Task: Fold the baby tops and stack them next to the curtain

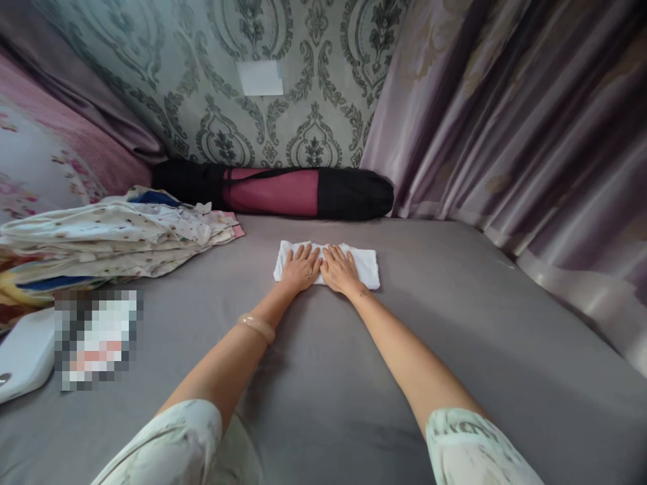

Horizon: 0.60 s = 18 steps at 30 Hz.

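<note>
Folded white cloth (pixel 368 267): on the gray sheet (pixel 323 397), in front of the black-and-maroon bag (pixel 275 193).
Left hand (pixel 302 267): palm down on the cloth, grip released, fingers extended.
Right hand (pixel 340 269): also flat on it, grip released.
Spotted fabric (pixel 146 232): before the bag's left end.

No word, brand or number can be read right now: any print on the pixelated item (pixel 100 342) is masked, and the mark (pixel 5 379) on the white object (pixel 30 347) can't be made out.
</note>
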Motion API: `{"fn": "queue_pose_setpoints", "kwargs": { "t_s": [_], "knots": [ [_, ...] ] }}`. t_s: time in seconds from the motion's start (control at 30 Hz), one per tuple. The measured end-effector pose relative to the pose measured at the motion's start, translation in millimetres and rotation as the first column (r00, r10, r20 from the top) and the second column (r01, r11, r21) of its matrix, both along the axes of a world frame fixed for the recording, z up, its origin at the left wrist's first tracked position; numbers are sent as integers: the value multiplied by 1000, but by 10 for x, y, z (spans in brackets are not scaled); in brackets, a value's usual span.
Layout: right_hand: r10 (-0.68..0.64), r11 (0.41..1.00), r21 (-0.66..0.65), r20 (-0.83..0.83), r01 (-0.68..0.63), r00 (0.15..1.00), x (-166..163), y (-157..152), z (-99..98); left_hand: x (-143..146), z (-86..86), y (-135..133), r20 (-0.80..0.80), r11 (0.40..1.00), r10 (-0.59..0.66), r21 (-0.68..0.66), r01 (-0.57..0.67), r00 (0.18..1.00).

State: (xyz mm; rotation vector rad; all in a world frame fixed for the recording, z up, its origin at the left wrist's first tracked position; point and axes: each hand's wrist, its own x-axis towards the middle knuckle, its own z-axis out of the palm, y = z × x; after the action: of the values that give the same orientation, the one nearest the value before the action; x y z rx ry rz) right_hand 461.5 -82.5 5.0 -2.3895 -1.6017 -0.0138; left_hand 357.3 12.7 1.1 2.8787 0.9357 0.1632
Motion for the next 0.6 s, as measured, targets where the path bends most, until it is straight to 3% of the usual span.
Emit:
{"fn": "queue_pose_setpoints", "kwargs": {
  "t_s": [0.33, 0.6],
  "knots": [
    [7, 1000, -29, -38, -8, 999, 20, -19, 75, 2, 115, 19, -28, 999, -16, -53, 15, 999],
    [-50, 999, -10, -7, 50, 999, 149, -94, 50, -60, 67, 138, 4, 998, 7, 59, -7, 1000]
  ]
}}
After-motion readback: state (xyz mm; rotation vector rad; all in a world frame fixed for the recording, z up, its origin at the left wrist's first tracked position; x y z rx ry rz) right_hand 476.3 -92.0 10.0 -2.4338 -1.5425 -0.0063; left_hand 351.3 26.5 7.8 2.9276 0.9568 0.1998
